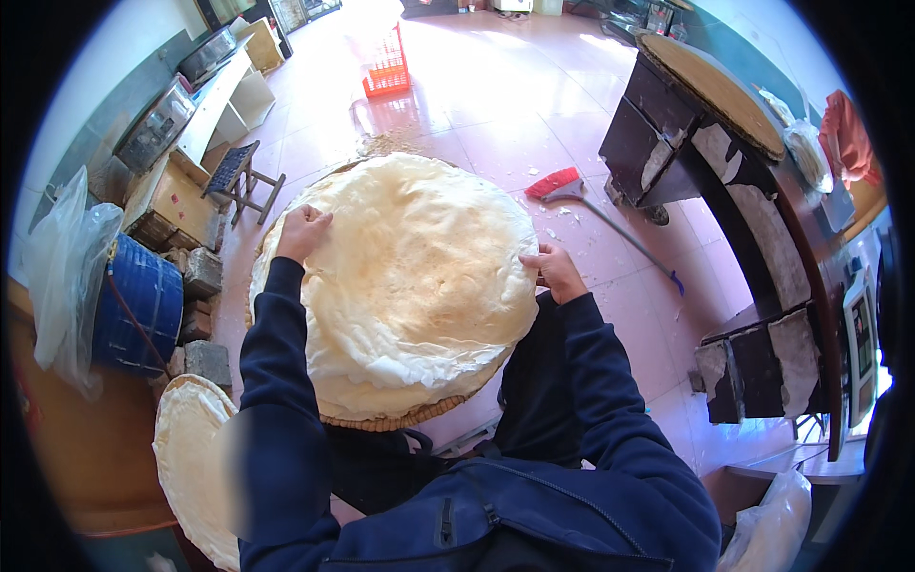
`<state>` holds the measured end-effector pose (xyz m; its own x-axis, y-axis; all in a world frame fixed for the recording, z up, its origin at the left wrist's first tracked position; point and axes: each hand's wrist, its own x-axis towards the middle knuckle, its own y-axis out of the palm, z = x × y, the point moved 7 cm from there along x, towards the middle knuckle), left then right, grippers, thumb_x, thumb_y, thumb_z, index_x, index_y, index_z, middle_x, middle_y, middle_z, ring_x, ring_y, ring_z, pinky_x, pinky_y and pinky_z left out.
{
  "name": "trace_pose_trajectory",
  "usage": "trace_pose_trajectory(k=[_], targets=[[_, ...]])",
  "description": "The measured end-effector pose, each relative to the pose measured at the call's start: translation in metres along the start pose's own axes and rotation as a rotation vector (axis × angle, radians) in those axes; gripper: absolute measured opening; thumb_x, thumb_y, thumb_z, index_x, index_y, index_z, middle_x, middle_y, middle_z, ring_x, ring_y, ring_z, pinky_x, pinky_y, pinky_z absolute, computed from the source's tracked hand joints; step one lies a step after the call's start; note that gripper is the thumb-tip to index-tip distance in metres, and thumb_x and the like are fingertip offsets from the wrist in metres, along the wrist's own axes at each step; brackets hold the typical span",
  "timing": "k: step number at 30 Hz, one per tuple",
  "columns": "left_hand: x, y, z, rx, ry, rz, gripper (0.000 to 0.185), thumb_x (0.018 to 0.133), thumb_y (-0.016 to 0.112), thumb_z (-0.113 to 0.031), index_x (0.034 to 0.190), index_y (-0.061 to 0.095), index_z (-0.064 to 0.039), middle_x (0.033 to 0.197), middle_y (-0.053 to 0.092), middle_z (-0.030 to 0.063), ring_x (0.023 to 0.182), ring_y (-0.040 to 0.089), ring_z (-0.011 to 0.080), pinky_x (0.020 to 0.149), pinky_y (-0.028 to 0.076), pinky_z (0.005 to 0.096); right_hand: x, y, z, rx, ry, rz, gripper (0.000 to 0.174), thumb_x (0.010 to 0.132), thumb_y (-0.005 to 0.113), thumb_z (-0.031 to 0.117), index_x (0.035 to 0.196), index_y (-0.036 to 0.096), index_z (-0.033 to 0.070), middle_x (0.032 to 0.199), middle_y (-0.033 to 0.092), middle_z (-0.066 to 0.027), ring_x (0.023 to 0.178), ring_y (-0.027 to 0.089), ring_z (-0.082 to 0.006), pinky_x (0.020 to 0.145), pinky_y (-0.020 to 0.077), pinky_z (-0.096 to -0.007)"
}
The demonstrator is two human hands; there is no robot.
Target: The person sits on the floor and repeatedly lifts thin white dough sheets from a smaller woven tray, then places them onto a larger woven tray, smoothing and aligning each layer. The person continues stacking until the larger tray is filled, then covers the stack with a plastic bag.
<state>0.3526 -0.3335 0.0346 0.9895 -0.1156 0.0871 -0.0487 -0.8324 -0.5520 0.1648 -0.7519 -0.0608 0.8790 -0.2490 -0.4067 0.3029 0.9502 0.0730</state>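
A large, thin, pale flatbread (422, 272) lies on top of other such sheets, over a round woven straw tray (414, 417) in front of me. My left hand (303, 232) rests at the upper left part of the bread, its fingers curled at the surface; whether they pinch the sheet is not clear. At the right edge, my right hand (556, 270) grips the rim of the flatbread between thumb and fingers. More pale flatbreads (193, 457) stand in a round stack at the lower left, partly hidden by my left sleeve.
A red-headed broom (557, 184) lies on the tiled floor among crumbs. At left are a folding stool (243, 179), a blue drum (139, 307) and concrete blocks (207, 361). A dark worn desk (758, 236) stands at right, an orange-red crate (387, 75) beyond the bread.
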Motion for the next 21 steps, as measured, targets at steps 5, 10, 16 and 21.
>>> trace_pose_trajectory(k=[5, 10, 16, 21], targets=[[-0.002, -0.018, -0.026, -0.091, 0.063, 0.010, 0.022, 0.080, 0.072, -0.019, 0.073, 0.056, -0.005, 0.067, 0.054, -0.0034, 0.058, 0.047, 0.0053, 0.053, 0.040, 0.0226, 0.008, 0.007, 0.006, 0.052, -0.062, 0.151, 0.031, 0.081, 0.067, 0.006, 0.110, 0.060, -0.002, 0.097, 0.067, -0.0097, 0.079, 0.066, -0.0183, 0.069, 0.0542, -0.0326], [-0.015, -0.032, -0.052, -0.233, 0.005, 0.012, 0.021, 0.082, 0.072, -0.015, 0.073, 0.054, -0.009, 0.067, 0.053, -0.0046, 0.057, 0.045, 0.0026, 0.052, 0.037, 0.0189, 0.001, 0.016, 0.039, 0.124, -0.104, 0.170, 0.029, 0.080, 0.062, -0.002, 0.109, 0.060, -0.004, 0.097, 0.066, -0.0103, 0.079, 0.066, -0.0187, 0.072, 0.0542, -0.0323], [-0.030, -0.088, -0.068, -0.342, 0.094, -0.164, 0.021, 0.084, 0.071, -0.015, 0.075, 0.054, -0.009, 0.067, 0.051, -0.0052, 0.055, 0.044, 0.0025, 0.050, 0.036, 0.0182, 0.041, 0.042, 0.131, 0.070, -0.338, 0.294, 0.023, 0.080, 0.061, -0.003, 0.103, 0.061, -0.004, 0.095, 0.066, -0.0087, 0.080, 0.064, -0.0164, 0.076, 0.0524, -0.0298], [-0.082, -0.113, -0.066, -0.419, 0.074, -0.302, 0.016, 0.087, 0.068, -0.016, 0.085, 0.055, -0.006, 0.072, 0.054, -0.0035, 0.060, 0.051, 0.0047, 0.053, 0.041, 0.0188, 0.040, 0.072, 0.196, 0.149, -0.343, 0.470, 0.022, 0.083, 0.060, 0.002, 0.103, 0.061, -0.006, 0.093, 0.066, -0.0114, 0.079, 0.066, -0.0182, 0.075, 0.0536, -0.0307]])
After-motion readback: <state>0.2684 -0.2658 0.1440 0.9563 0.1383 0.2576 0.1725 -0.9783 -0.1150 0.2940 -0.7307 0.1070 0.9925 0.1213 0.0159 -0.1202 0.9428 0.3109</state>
